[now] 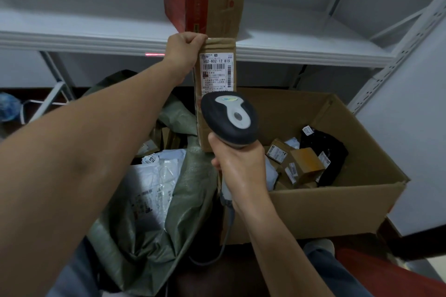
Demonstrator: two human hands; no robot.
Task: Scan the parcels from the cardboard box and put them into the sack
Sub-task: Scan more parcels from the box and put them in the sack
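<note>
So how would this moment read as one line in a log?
left hand grips brown parcel top | right hand grips scanner facing label | sack holds white parcels | cardboard box part-filled

The sack (154, 219) lies left of the cardboard box (337, 205), touching it.

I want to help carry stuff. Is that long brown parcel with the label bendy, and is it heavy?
Probably stiff: the long cardboard parcel hangs straight though the left hand grips only its top end. Likely light for its size, since one hand holds it up. Its crumpled top suggests thin card that may dent.
</note>
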